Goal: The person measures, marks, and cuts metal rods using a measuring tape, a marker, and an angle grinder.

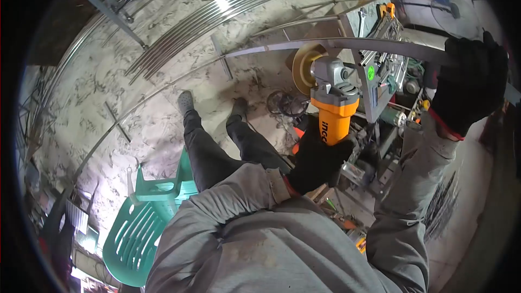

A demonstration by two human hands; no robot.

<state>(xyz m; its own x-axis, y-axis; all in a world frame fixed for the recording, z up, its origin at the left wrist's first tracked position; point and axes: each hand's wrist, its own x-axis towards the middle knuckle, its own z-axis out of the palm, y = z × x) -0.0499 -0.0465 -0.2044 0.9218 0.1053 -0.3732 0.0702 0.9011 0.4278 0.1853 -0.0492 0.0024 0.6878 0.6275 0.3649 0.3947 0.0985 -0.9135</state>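
My left hand (pixel 321 160), in a black glove, is closed around the orange body of an angle grinder (pixel 335 109). The grinder stands upright, with its grey head on top and a tan disc (pixel 305 68) facing left. A long flat metal bar (pixel 388 47) runs behind the head, overlapping the disc's upper edge in this view. At the far right, my black-gloved right hand (pixel 469 84) is wrapped round the end of that bar. From there the bar curves away leftward across the floor.
A workbench (pixel 370 95) laden with wrenches (pixel 388 16) and other tools stands just behind the grinder. Shiny metal tubes (pixel 217 13) lie on the dusty floor. To the left is a green plastic chair (pixel 144 233). A black coiled cable (pixel 287 103) rests near my feet.
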